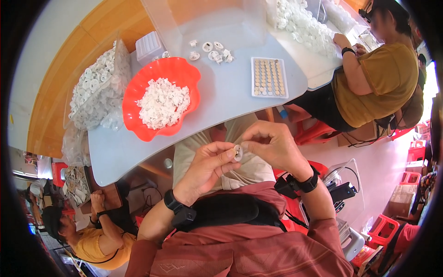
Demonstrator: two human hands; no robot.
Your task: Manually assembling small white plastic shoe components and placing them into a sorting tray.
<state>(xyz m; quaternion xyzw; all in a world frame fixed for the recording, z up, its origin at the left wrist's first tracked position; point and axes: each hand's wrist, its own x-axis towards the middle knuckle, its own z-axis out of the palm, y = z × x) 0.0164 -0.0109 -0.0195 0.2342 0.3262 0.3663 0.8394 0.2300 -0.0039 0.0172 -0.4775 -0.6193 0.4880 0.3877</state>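
Above my lap, my left hand (208,167) pinches a small round white plastic part (238,153) between thumb and fingers. Dark and brass-coloured bits show in the middle of this part. My right hand (276,146) is close against its right side, thumb and forefinger pressed together. Whatever may be between those fingertips is too small to make out. Beyond my hands, a red scalloped bowl (193,87) holds a heap of small white plastic pieces (164,104). Several loose round white parts (213,51) lie on the table behind it.
A white tray (253,78) with rows of small beige pieces lies on the pale blue table (226,99). Clear bins of white parts (94,90) stand at the left. A co-worker (383,78) sits at the right by another heap, and another person (99,240) is at lower left.
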